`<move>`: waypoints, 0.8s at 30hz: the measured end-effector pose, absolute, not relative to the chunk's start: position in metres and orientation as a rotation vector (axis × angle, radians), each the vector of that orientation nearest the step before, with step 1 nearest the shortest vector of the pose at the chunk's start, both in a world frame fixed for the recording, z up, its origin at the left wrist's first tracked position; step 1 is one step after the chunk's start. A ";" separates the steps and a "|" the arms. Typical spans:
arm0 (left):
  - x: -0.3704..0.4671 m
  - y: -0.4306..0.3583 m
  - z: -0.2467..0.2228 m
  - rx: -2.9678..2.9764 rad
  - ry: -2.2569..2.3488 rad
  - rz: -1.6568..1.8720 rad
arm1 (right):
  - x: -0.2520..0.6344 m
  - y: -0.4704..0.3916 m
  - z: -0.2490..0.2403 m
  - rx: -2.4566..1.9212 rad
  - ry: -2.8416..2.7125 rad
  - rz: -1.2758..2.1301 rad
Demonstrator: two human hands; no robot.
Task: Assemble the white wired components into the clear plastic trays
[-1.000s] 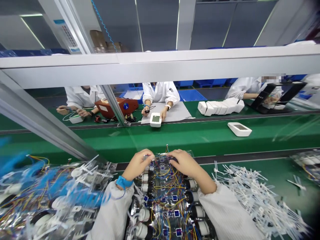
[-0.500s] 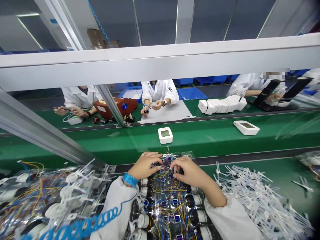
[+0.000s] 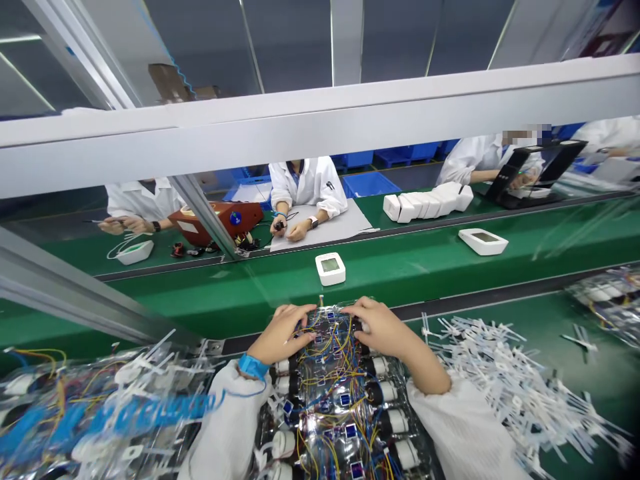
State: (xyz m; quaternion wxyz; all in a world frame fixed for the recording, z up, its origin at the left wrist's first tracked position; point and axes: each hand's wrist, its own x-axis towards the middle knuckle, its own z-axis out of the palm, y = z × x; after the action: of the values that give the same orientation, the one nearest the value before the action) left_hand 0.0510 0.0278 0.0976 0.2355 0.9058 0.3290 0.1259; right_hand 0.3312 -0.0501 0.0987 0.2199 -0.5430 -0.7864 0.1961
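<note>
A clear plastic tray (image 3: 316, 423) lies before me, filled with small blue-faced circuit boards (image 3: 345, 400), yellow, red and blue wires and black-and-white round parts (image 3: 393, 421). At its far left corner is my left hand (image 3: 283, 335), with a blue wrist strap (image 3: 253, 367); thumb and fingers are apart over the wires. My right hand (image 3: 383, 328) rests over the far right corner, index finger stretched inward and thumb apart from it. Nothing shows held in either hand, though some fingertips are partly hidden among the parts. A small connector (image 3: 321, 300) sticks up between the hands.
Many white cable ties (image 3: 505, 380) are heaped at right. Another tray of wired parts (image 3: 65, 407) lies left under loose ties and a blue coiled cord (image 3: 165, 410). White display devices (image 3: 331, 269) sit on the green belt (image 3: 400, 267). Co-workers (image 3: 307, 187) work beyond a metal frame (image 3: 300, 113).
My hands have moved apart, from close together over the boards to the tray's far corners. The right fingers have opened from a pinch. The camera view has shifted slightly.
</note>
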 end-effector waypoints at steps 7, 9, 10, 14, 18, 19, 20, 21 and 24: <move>0.045 0.031 0.101 2.436 0.768 0.328 | 0.312 -0.049 0.093 -1.532 -2.244 0.480; 0.042 0.032 0.101 2.378 0.679 0.382 | 0.310 -0.049 0.094 -1.523 -2.245 0.473; 0.040 0.032 0.101 2.331 0.626 0.414 | 0.309 -0.050 0.095 -1.513 -2.248 0.475; 0.033 0.034 0.096 2.076 0.448 0.463 | 0.308 -0.051 0.097 -1.465 -2.279 0.512; 0.028 0.033 0.090 1.830 0.504 0.509 | 0.308 -0.051 0.096 -1.447 -2.310 0.568; 0.028 0.033 0.089 1.801 0.529 0.520 | 0.307 -0.052 0.096 -1.445 -2.317 0.583; 0.028 0.032 0.089 1.790 0.555 0.525 | 0.306 -0.052 0.095 -1.444 -2.323 0.598; 0.029 0.032 0.089 1.800 0.585 0.517 | 0.304 -0.052 0.095 -1.447 -2.324 0.610; 0.032 0.030 0.093 1.897 0.697 0.443 | 0.297 -0.053 0.094 -1.488 -2.293 0.618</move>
State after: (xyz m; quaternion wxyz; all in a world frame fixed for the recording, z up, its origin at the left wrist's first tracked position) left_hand 0.0319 0.0303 0.0930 0.5110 0.7880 0.2897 0.1842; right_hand 0.2973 -0.0535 0.0942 0.1686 -0.5233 -0.8066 0.2173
